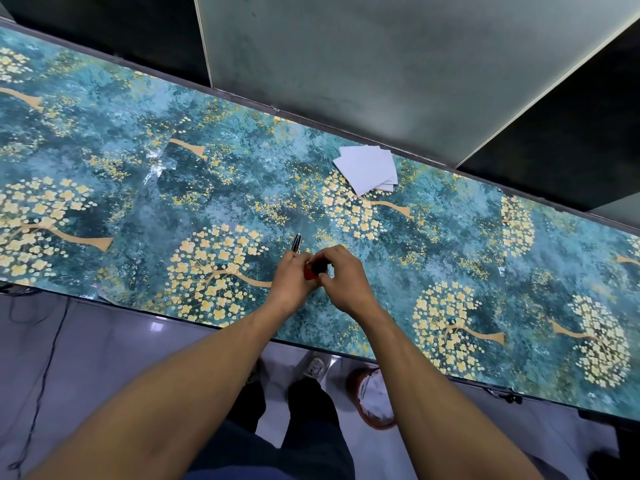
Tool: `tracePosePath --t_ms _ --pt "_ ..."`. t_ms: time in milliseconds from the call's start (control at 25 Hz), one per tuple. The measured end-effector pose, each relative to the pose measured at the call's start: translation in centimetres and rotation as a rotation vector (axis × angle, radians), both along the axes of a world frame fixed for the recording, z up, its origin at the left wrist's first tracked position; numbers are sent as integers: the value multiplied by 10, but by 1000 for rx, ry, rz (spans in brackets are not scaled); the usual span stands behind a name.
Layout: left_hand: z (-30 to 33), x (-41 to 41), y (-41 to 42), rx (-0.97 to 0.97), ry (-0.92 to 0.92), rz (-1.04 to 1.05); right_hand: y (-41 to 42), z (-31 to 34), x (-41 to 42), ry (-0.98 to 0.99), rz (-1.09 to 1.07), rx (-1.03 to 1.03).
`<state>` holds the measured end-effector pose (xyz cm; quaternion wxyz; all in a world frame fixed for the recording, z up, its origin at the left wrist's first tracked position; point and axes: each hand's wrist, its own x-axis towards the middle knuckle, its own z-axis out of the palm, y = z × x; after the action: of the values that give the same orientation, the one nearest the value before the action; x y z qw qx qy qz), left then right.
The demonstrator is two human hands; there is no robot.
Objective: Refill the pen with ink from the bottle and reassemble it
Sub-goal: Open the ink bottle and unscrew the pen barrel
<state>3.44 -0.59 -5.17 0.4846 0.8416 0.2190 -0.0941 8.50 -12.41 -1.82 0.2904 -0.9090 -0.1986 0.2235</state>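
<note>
A small ink bottle point(317, 268) with a red label and a dark cap stands on the table between my two hands. My left hand point(292, 280) wraps its body from the left. My right hand point(341, 277) closes over its cap from the right and above. Most of the bottle is hidden by my fingers. A black pen point(296, 243) with silver trim lies on the table just beyond my left hand, apart from it.
The table point(138, 202) carries a teal cloth with yellow tree prints. A fanned stack of white paper sheets point(369, 169) lies at the far right near the back edge. Dark and grey wall panels rise behind. A bin point(372, 396) and my feet show below the front edge.
</note>
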Motion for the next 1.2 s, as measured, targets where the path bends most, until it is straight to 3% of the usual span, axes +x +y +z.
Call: tracePosePath --t_ms 80,320,600,720,840,1000,1200 --pt "-1 0 1 0 -8 4 0 -1 -1 -2 -3 8" --pt "-3 1 1 29 8 -9 8 -3 -3 -73 -81 -231" --pt "-6 0 0 13 11 -3 -4 1 8 -78 53 -2" --pt "-4 1 0 -2 18 21 -11 -3 7 -112 -125 59" --pt "-3 2 -1 34 43 14 -21 -13 5 -71 -333 -68" --pt "-3 3 -2 63 64 0 -33 -26 -2 -12 -346 -275" --pt "0 3 -4 80 72 -4 -36 -28 -9 26 -366 -261"
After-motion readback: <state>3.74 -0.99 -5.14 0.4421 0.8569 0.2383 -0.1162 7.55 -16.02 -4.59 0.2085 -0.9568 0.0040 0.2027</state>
